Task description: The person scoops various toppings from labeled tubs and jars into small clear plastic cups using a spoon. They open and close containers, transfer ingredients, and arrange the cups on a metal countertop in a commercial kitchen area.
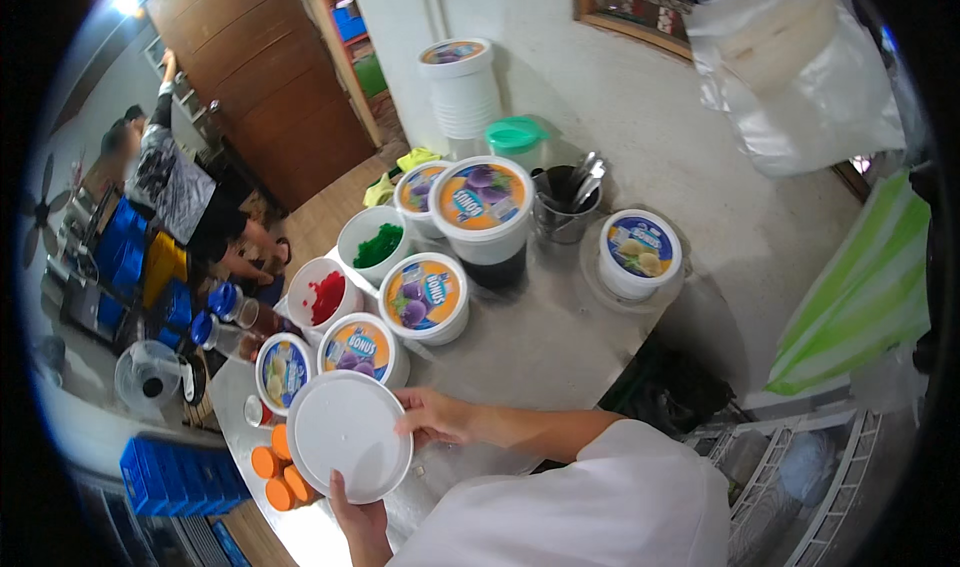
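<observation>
Both my hands hold a round white plastic lid (pixel 350 437), its plain face turned up, over the near left part of the metal table. From below, my left hand (pixel 358 519) grips the near rim with the thumb on top. My right hand (pixel 432 417) pinches the right edge, and its fingertips rest on the face. Just beyond the lid stand a white tub with an orange lid (pixel 358 347) and a smaller tub with a blue lid (pixel 284 372). Orange-capped containers (pixel 283 472) cluster at its left, partly hidden.
Tubs of red (pixel 326 297) and green (pixel 380 245) contents stand open farther back. A large tub (pixel 484 205) rises behind them, beside a container of metal utensils (pixel 572 199). Another tub (pixel 640 252) sits at the right. Blue crates (pixel 180 477) and a person (pixel 180 182) are at left.
</observation>
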Action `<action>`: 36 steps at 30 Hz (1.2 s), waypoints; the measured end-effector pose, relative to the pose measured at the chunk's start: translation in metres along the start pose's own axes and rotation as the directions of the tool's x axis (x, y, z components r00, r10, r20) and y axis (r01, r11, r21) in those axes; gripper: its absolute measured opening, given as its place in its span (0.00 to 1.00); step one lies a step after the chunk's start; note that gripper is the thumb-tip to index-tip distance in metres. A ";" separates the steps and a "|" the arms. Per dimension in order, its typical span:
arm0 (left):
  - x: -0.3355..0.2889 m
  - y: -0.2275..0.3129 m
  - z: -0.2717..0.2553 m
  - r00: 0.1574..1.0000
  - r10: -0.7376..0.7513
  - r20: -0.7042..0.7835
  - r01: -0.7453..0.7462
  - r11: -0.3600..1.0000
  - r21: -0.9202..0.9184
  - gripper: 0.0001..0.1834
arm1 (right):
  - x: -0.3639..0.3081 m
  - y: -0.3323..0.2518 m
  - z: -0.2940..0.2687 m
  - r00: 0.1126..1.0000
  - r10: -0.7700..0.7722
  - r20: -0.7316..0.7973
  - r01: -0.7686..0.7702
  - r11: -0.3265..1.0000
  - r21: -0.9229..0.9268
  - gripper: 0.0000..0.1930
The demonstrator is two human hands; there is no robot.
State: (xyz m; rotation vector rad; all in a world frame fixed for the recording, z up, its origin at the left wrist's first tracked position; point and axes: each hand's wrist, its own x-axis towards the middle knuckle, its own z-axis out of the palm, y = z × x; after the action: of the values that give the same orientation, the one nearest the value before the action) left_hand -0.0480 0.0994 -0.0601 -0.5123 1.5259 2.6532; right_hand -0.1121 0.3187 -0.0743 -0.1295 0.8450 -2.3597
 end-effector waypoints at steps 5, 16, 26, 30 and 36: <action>0.001 0.017 -0.005 0.996 -0.018 -0.088 0.018 1.000 0.003 0.38 | -0.054 -0.099 -0.077 0.774 -0.625 0.099 0.315 0.244 -0.917 0.18; -0.043 0.075 -0.029 0.763 0.351 -0.543 -0.410 0.912 0.013 0.28 | -0.091 -0.296 -0.302 0.534 -0.809 -0.245 -0.844 -0.526 -0.103 0.11; -0.068 0.079 -0.055 0.635 0.382 -0.672 -0.347 0.918 0.194 0.31 | -0.088 -0.325 -0.306 0.686 -0.538 -0.490 -0.627 -0.779 -0.022 0.09; -0.062 0.069 -0.097 0.684 0.572 -0.453 -0.351 0.802 0.483 0.32 | -0.089 -0.340 -0.276 0.646 -0.507 -0.570 -0.666 -0.739 -0.098 0.11; -0.052 0.079 -0.068 0.640 0.397 -0.657 -0.390 0.905 0.167 0.34 | -0.116 -0.368 -0.262 0.641 -0.580 -0.503 -0.752 -0.606 -0.259 0.06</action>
State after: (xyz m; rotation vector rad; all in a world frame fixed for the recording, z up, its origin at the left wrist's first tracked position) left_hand 0.0040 0.0077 -0.0102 -1.4522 2.0205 2.9375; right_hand -0.2871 0.7499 -0.0473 0.3490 2.9523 0.3466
